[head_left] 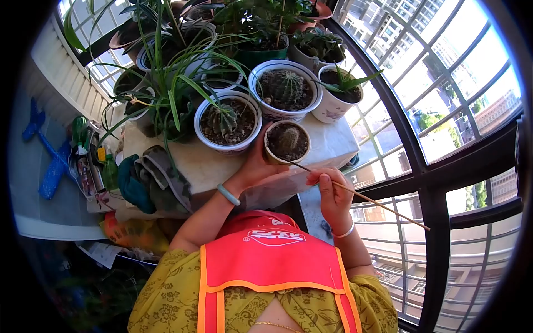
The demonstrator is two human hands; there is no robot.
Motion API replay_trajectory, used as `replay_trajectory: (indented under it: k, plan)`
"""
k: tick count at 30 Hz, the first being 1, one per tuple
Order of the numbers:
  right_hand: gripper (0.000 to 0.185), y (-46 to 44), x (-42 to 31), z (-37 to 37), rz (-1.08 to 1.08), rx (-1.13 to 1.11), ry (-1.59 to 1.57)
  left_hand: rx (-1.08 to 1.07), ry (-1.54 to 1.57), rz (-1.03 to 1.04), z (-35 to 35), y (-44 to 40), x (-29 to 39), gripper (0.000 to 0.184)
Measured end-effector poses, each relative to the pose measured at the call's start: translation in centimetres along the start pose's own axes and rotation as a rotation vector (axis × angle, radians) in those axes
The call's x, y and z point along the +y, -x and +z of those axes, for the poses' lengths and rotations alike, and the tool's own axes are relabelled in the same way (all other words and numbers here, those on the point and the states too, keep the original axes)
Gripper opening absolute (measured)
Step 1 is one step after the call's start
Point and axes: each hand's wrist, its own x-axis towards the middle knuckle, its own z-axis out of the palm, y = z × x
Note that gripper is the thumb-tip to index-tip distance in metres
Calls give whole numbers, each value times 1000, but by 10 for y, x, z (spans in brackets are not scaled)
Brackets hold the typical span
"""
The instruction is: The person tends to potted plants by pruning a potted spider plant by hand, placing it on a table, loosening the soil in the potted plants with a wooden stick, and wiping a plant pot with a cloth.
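An enclosed home balcony, apparently: black-framed, metal-barred windows, pale high-rise buildings outside, leafy green potted plants.

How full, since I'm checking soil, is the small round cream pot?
Filled, not empty: dark soil surrounds a spiny brownish cactus inside the pot; depth hidden.

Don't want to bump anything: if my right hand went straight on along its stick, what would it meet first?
Probably the small cactus pot, near the tip of the stick; depth is unclear.

One head-worn camera looks down over the apron toward nearby potted plants.
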Motion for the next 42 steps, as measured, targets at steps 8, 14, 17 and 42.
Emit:
replay_trajectory:
  k: [8, 14, 17, 42]
  plan:
    - [14, 0, 5, -6, 68, 63, 30, 6, -5, -6, 5, 2, 8, 107]
    - [17, -10, 10, -13, 116, 66, 41, 18, -161, 77, 5, 1, 2, 106]
    - [20, -13, 3, -19, 180, 66, -5, 78, -266, 104, 11, 5, -1, 107]
    - [25, -17, 31, -23, 335, 77, -310, 120, -273, 75, 13, 9, -4, 105]
